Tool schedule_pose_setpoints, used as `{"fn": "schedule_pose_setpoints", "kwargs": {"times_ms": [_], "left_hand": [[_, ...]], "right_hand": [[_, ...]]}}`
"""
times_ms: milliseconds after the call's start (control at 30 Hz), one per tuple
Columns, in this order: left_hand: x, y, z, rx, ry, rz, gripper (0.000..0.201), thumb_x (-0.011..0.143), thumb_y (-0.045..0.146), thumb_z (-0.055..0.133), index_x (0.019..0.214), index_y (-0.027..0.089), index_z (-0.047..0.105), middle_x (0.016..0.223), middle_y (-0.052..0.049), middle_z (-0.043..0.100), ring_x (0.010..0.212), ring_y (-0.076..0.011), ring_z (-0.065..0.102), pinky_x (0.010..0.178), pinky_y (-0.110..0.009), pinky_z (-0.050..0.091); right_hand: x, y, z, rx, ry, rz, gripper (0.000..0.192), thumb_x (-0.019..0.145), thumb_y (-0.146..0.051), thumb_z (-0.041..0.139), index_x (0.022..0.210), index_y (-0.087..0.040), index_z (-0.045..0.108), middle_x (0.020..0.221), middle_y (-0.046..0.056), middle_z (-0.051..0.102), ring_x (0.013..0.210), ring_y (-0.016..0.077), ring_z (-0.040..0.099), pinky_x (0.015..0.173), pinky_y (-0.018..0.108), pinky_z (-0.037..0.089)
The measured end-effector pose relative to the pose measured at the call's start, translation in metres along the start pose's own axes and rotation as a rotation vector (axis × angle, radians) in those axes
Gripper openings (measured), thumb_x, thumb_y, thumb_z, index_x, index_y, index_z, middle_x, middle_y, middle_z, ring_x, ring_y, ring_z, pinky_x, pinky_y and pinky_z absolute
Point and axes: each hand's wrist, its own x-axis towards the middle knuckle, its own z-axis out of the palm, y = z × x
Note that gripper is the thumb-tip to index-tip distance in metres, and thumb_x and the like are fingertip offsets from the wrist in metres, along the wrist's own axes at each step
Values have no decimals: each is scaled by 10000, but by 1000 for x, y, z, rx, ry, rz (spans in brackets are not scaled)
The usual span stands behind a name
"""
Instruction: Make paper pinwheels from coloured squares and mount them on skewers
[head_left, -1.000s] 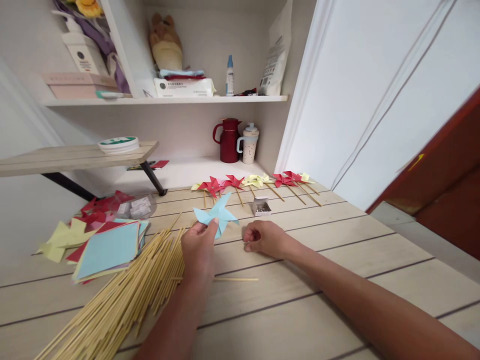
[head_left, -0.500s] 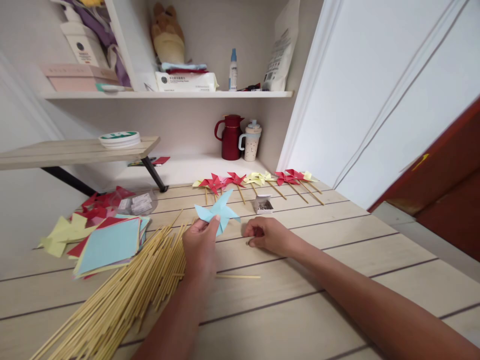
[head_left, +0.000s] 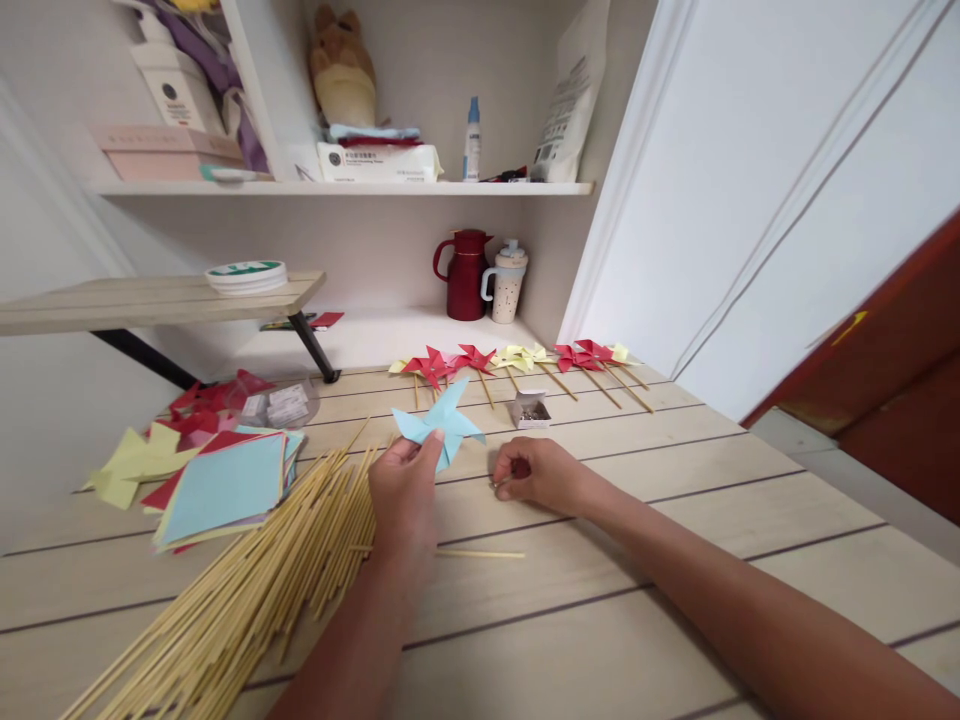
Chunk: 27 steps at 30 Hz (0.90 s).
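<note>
A: Head view: we see the left hand [head_left: 403,492] pinching the blue paper pinwheel [head_left: 439,424] between thumb and fingers, raised above the table [head_left: 675,520], next to the skewer bundle [head_left: 247,590].

B: The right hand [head_left: 534,474] is curled, knuckles near the table. We cannot tell whether it grips anything; its fingertips are hidden.

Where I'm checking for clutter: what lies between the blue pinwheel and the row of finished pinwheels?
In the head view, only bare wooden table separates the blue pinwheel from the row of finished pinwheels.
</note>
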Motion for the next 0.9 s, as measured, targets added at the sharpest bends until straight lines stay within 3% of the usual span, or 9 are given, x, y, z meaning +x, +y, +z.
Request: {"fn": "schedule_pose_setpoints", "kwargs": {"times_ms": [300,700,900], "left_hand": [[2,-4,0,-69,-36,0,248,601,327,784,755,134,767,744,-38,740,676,-168,645,649,-266,467],[1,-4,-1,-56,-38,4,232,647,330,764,760,128,762,745,-45,744,685,-168,649,672,-273,479],[3,-2,-3,5,-7,9,207,670,325,749,723,125,757,716,-46,743,694,-186,669,669,-277,491]], "right_hand": [[0,2,4,-25,34,-25,39,654,-181,699,687,-201,692,650,-31,634,607,123,546,563,229,394],[2,4,7,26,31,-76,58,680,-157,672,662,-202,703,675,-15,670,622,135,584,595,246,421],[0,-6,-7,147,74,-102,52,727,-231,698,696,-193,714,720,11,696,693,158,615,666,270,461]]}}
